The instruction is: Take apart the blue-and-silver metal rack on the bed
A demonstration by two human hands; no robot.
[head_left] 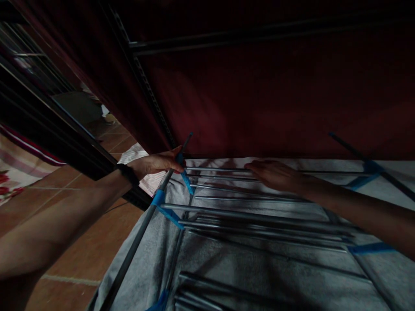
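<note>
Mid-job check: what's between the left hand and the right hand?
In the head view, slim metal rods span the stretch from beside the left hand to the right hand, with grey cloth beneath them.
</note>
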